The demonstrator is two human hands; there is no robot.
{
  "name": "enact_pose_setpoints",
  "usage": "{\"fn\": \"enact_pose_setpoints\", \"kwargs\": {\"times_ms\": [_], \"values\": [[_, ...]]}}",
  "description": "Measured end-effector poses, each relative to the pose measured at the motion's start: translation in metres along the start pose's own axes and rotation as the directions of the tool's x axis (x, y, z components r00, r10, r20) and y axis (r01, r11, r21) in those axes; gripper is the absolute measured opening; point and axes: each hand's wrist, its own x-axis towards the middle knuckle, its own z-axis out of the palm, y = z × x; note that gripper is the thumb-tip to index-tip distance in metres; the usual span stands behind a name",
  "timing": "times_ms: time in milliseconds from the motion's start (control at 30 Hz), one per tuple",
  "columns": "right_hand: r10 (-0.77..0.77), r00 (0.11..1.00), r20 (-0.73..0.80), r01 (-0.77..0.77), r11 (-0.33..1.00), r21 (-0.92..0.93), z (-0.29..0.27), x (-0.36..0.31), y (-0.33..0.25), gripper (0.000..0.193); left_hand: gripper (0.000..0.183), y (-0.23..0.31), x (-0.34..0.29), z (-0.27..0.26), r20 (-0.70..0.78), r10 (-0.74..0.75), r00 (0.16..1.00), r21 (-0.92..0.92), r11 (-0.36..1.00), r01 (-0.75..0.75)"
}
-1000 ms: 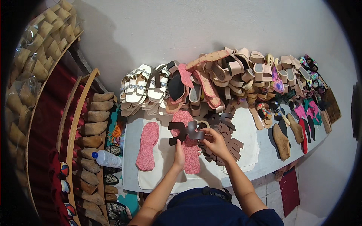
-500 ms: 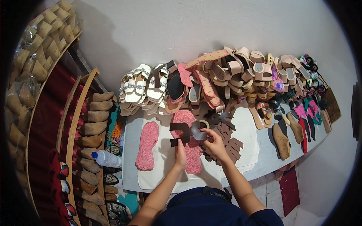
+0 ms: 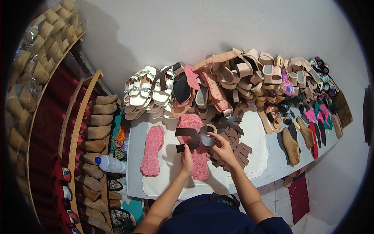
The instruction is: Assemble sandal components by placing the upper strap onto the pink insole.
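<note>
- The left hand point(image 3: 187, 162) pinched the brown cutout point(image 3: 193, 137) at its near edge.
- The right hand point(image 3: 223, 149), apart from the left, gripped its right end.
- It hung over pink soles point(image 3: 200, 165), left of the brown pile point(image 3: 238, 153).

Cut piece point(image 3: 193, 137): dark brown, plain, and there's a pale sheen across its right side!
Insoles point(image 3: 152, 148): pinkish red all over, flecked with a paler pattern.
Loose cutouts point(image 3: 240, 152): matte brown, the far ones looking darker.
Ornamented sandals point(image 3: 137, 100): bright white, with silvery-grey bands.
Slides point(image 3: 266, 71): soft beige-pink.
Sheet point(image 3: 163, 188): off-white.
Tabletop point(image 3: 134, 183): pale blue-grey.
Bottle point(image 3: 113, 164): clear and whitish, topped in vivid blue!
Shoe lasts point(image 3: 97, 133): tan running to brown.
Shirt point(image 3: 202, 215): solid deep navy.
Curtain point(image 3: 50, 142): rich dark red.
</note>
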Motion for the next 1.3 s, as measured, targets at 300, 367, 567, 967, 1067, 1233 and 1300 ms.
{"fn": "enact_pose_setpoints", "kwargs": {"times_ms": [300, 367, 567, 967, 1067, 1233, 1300], "values": [[0.065, 0.997, 0.046, -0.070, 0.992, 0.101, -0.001, -0.002, -0.003, 0.041, 0.068, 0.005, -0.001, 0.008, -0.020, -0.020, 1.000, 0.012, 1.000, 0.020], [-0.039, 0.998, -0.039, 0.046, 0.983, 0.179, 0.005, -0.001, 0.003, 0.039, 0.068, 0.002, 0.001, 0.008, -0.032, -0.013, 0.999, 0.020, 1.000, 0.013], [0.132, 0.972, -0.194, -0.058, 0.935, 0.349, 0.028, -0.007, 0.010, 0.035, 0.049, -0.062, 0.028, -0.057, -0.142, 0.125, 0.982, 0.023, 0.992, -0.123], [0.109, 0.937, -0.333, -0.018, 0.964, 0.266, 0.014, -0.004, -0.001, 0.036, 0.021, 0.027, -0.006, 0.001, -0.254, 0.259, 0.932, -0.112, 0.949, -0.294], [0.060, 0.922, -0.383, 0.062, 0.952, 0.298, 0.018, -0.003, 0.001, 0.031, 0.020, 0.028, -0.002, -0.002, -0.304, 0.269, 0.914, -0.040, 0.955, -0.294], [0.031, 0.925, -0.379, 0.043, 0.982, 0.184, 0.016, -0.002, 0.003, 0.025, 0.033, 0.036, 0.005, -0.007, -0.311, 0.545, 0.779, 0.478, 0.798, -0.367], [0.022, 0.924, -0.381, 0.033, 0.990, 0.135, 0.016, -0.002, 0.004, 0.024, 0.031, 0.048, 0.007, -0.006, -0.272, 0.478, 0.835, 0.405, 0.844, -0.351]]}}
